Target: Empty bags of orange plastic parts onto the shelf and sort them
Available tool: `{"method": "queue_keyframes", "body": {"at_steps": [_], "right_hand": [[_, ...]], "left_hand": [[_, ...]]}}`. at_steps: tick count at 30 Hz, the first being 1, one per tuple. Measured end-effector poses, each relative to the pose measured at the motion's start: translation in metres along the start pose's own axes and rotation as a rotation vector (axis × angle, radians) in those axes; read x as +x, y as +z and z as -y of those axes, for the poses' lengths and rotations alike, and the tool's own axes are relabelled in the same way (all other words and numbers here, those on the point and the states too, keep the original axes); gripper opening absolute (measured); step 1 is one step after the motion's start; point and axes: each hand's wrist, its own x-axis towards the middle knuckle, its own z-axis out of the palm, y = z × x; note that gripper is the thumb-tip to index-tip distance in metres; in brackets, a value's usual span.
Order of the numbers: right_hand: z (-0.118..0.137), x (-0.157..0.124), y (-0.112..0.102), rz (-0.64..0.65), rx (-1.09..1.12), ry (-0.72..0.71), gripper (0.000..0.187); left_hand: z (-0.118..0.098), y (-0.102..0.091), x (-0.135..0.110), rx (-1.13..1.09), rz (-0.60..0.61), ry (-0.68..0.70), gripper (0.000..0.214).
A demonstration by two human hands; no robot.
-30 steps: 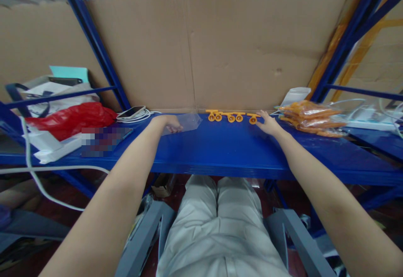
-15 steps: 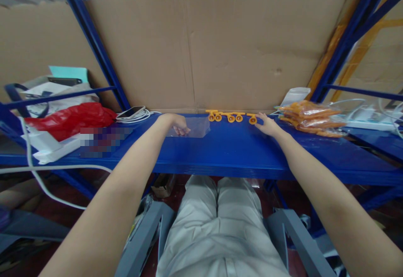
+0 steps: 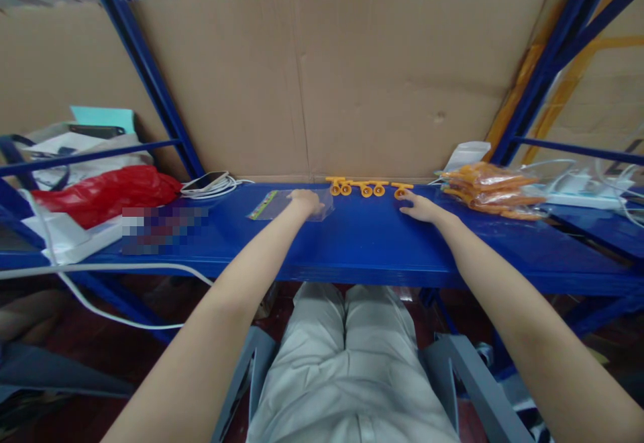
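Observation:
A row of small orange plastic parts (image 3: 366,188) lies at the back of the blue shelf (image 3: 352,241), against the cardboard. My right hand (image 3: 421,209) rests on the shelf with its fingers stretched out, and the fingertips touch the rightmost orange part (image 3: 400,192). A clear plastic bag (image 3: 279,205) with a coloured strip at its left end lies flat on the shelf, left of the orange row. My left hand (image 3: 308,201) sits on the bag's right end, fingers curled down on it.
Filled bags of orange parts (image 3: 496,191) and a white pouch (image 3: 470,154) lie at the right. At the left are a phone with a white cable (image 3: 205,182) and a red bag (image 3: 103,191). Cardboard (image 3: 352,80) closes the back, and blue uprights (image 3: 151,87) flank it.
My left hand has carried the clear bag to the right, and it now lies flat close to the orange row. My right hand has slid a little to the left.

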Motion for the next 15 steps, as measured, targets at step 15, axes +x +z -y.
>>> {"method": "queue_keyframes", "body": {"at_steps": [15], "right_hand": [[0.011, -0.006, -0.008, 0.017, 0.021, 0.015, 0.049]], "left_hand": [[-0.053, 0.010, -0.015, -0.114, -0.097, -0.069, 0.046]]}}
